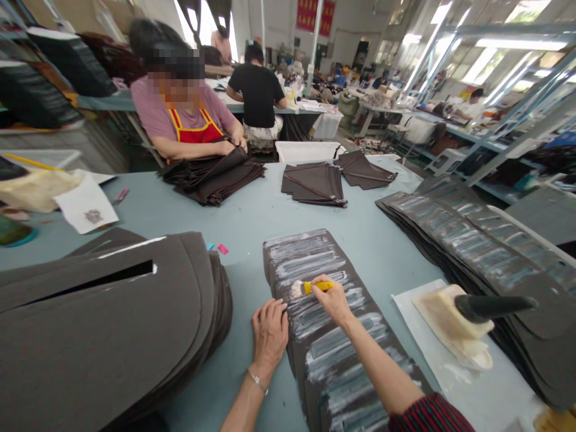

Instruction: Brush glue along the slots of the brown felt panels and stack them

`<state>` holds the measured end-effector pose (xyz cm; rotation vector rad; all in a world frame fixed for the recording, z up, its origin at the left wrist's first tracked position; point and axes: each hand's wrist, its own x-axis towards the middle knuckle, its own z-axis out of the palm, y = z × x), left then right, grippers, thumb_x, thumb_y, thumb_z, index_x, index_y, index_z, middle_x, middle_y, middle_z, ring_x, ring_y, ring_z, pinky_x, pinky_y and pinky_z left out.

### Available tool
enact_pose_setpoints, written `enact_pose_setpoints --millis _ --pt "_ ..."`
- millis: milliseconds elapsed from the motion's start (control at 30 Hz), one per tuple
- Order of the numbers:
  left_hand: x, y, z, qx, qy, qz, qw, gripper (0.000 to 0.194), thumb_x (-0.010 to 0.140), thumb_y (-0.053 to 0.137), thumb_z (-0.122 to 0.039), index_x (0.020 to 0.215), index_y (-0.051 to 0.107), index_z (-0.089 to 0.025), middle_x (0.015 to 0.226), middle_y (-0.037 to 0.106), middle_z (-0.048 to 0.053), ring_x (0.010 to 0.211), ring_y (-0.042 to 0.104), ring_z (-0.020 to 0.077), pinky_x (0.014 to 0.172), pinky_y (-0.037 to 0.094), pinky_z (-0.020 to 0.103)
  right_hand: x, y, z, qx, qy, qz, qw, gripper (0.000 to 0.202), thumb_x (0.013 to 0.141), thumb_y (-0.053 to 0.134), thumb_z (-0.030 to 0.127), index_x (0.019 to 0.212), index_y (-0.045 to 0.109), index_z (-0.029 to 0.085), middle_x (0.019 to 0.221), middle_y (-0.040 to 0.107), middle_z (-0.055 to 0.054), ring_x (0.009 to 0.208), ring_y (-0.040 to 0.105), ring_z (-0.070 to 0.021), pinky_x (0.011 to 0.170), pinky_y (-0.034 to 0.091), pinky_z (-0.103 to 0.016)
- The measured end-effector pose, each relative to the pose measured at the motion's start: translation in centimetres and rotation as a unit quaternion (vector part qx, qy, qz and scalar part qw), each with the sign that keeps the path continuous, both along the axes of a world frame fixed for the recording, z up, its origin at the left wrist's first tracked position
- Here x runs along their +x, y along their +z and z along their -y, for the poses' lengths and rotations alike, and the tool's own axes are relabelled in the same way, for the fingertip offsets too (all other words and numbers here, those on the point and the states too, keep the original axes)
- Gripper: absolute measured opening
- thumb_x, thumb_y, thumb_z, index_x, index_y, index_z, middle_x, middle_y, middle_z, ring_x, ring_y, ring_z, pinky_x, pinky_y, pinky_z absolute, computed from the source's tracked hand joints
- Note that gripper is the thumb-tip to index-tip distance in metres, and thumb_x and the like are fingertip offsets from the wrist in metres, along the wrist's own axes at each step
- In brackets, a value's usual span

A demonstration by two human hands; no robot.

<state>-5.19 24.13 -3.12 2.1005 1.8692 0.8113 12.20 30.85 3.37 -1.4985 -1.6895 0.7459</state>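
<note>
Brush (318, 287), one, yellow handle, whitish bristles: lies in the right hand (332, 298), thumb and fingers closed in a pinch about the handle. Bristles project from the fingertips toward nine o'clock, over the streaked face of the dark panel (324, 345); the handle's butt shows at three o'clock of the fingertips.

Left hand (270, 327), palm down, grasping nothing: fingers extended and close together, tips at the panel's edge. Bristles stand just beside these tips, at about two o'clock.

Panel: long, dark, rounded at its far end, crossed by bands of white smears; extends from twelve o'clock of the right hand down to six, on the blue-green table (243, 219).

Surroundings, reckoned from the right hand: pile of plain dark panels (112, 336), at nine o'clock; cream block (432, 318) with dark cone-shaped piece, on a white sheet (490, 384), at three; smeared panels (486, 240), stacked, at two; small dark pieces (312, 182), at twelve; seated co-worker (189, 114) handling dark pieces, at eleven.
</note>
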Motion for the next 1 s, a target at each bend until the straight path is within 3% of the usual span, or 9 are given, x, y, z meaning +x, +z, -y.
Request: enact_pose_setpoints --millis 100,267,467,533,600,700,833,900,1000 --pt "0.0 -0.1 -0.1 0.008 0.003 -0.008 1.0 0.023 0.089 0.042 -0.022 0.104 0.059 -0.024 0.118 0.062 0.006 0.118 0.049 0.0213 0.101 0.031 0.043 -0.2 0.5 0.3 0.064 -0.059 0.051 0.995 0.016 0.081 0.049 0.027 0.074 0.061 0.02 0.07 0.06 -0.001 0.064 0.052 -0.0134 0.065 0.04 -0.023" --pt "0.1 -0.3 -0.1 0.026 0.008 -0.015 1.0 0.021 0.088 0.045 -0.024 0.102 0.06 -0.024 0.116 0.063 0.007 0.116 0.05 0.0238 0.099 0.032 0.044 0.0 -0.4 1.4 0.035 0.083 0.046 0.995 0.015 0.082 0.049 0.026 0.082 0.063 0.022 0.076 0.063 0.0 0.07 0.057 -0.0135 0.069 0.042 -0.023" --pt "0.1 -0.6 -0.3 0.023 0.004 -0.004 1.0 0.019 0.087 0.047 -0.025 0.101 0.059 -0.024 0.115 0.062 0.006 0.117 0.05 0.0239 0.099 0.031 0.044 12.5 -0.2 -2.1 0.006 -0.156 0.097 0.983 0.022 0.075 0.05 0.038 0.073 0.063 0.02 0.057 0.054 0.002 0.054 0.046 -0.013 0.055 0.037 -0.023" --pt "-0.1 -0.7 -0.5 0.015 0.008 0.01 1.0 0.019 0.087 0.046 -0.025 0.101 0.059 -0.025 0.115 0.062 0.006 0.116 0.05 0.0238 0.1 0.031 0.044 14.3 0.6 -2.3 0.025 -0.197 0.116 0.973 0.023 0.074 0.051 0.039 0.072 0.062 0.019 0.056 0.052 0.002 0.053 0.044 -0.0129 0.055 0.036 -0.023" --pt "-0.4 -0.6 -0.5 0.004 0.016 0.042 0.999 0.021 0.089 0.044 -0.026 0.103 0.058 -0.025 0.115 0.062 0.006 0.114 0.051 0.0222 0.098 0.033 0.042 12.8 1.1 -1.4 0.037 -0.188 0.098 0.977 0.021 0.076 0.051 0.037 0.073 0.062 0.02 0.058 0.052 0.002 0.054 0.044 -0.0124 0.055 0.035 -0.023" --pt "-0.5 -0.3 0.3 0.008 0.027 0.082 0.996 0.024 0.09 0.042 -0.027 0.108 0.056 -0.024 0.117 0.06 0.007 0.113 0.052 0.02 0.096 0.036 0.039 6.4 1.3 1.5 0.031 -0.1 0.024 0.994 0.018 0.08 0.05 0.033 0.076 0.062 0.02 0.065 0.056 0.001 0.058 0.048 -0.0123 0.058 0.038 -0.022" --pt "0.3 -0.2 2.5 0.007 -0.05 0.028 0.998 0.025 0.089 0.043 -0.024 0.109 0.059 -0.025 0.117 0.061 0.006 0.117 0.05 0.021 0.099 0.034 0.041 -0.7 0.4 4.9 0.007 0.031 -0.018 0.999 0.016 0.082 0.05 0.028 0.081 0.064 0.021 0.072 0.061 0.001 0.063 0.053 -0.0123 0.061 0.041 -0.021" --pt "0.7 -0.5 3.4 0.01 -0.067 -0.001 0.998 0.027 0.089 0.042 -0.021 0.11 0.059 -0.025 0.118 0.062 0.006 0.119 0.05 0.0211 0.098 0.034 0.041 -0.3 -0.4 5.0 0.004 0.032 -0.003 0.999 0.015 0.081 0.05 0.027 0.08 0.064 0.021 0.07 0.061 0.001 0.062 0.052 -0.0119 0.06 0.04 -0.021" --pt "1.0 -0.8 3.8 0.016 -0.059 -0.015 0.998 0.027 0.089 0.042 -0.02 0.11 0.06 -0.025 0.118 0.063 0.005 0.119 0.05 0.0209 0.098 0.035 0.041 5.2 -0.9 3.4 0.007 -0.026 0.041 0.999 0.017 0.08 0.049 0.03 0.076 0.063 0.021 0.066 0.06 0.001 0.059 0.051 -0.0125 0.058 0.039 -0.022"
